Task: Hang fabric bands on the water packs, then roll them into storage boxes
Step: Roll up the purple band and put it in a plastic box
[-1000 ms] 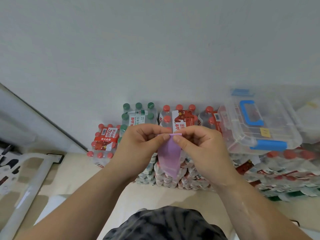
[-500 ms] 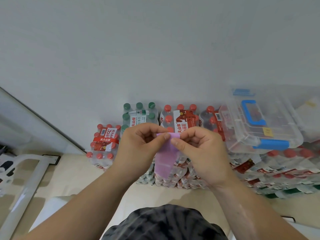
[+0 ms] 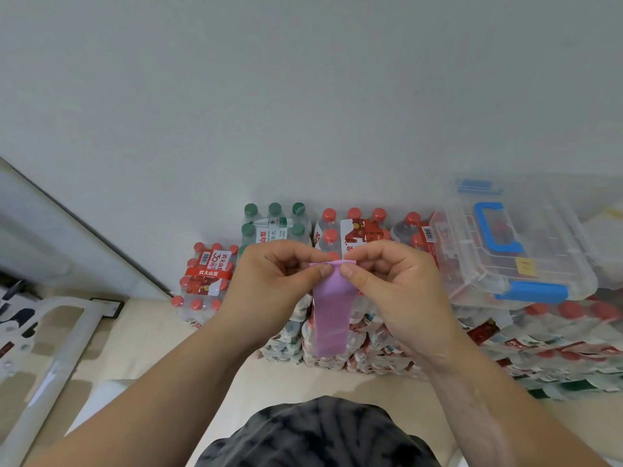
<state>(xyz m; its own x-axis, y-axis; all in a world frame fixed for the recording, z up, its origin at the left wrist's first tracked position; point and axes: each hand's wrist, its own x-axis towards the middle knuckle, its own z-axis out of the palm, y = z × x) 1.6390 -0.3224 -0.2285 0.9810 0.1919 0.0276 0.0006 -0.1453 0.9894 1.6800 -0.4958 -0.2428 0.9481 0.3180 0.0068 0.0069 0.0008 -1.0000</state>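
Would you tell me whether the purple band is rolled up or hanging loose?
Hanging loose: the purple band drapes flat below its top edge, which the left hand and right hand pinch.

Head-worn wide view, forward and down; close above water packs [image 3: 377,355]

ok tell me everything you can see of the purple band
The purple fabric band is a flat, soft-looking lilac strip, plain and unmarked. It hangs straight down in the air from its top edge, which the left hand and right hand pinch between thumb and fingers. Stacked water packs stand behind it.
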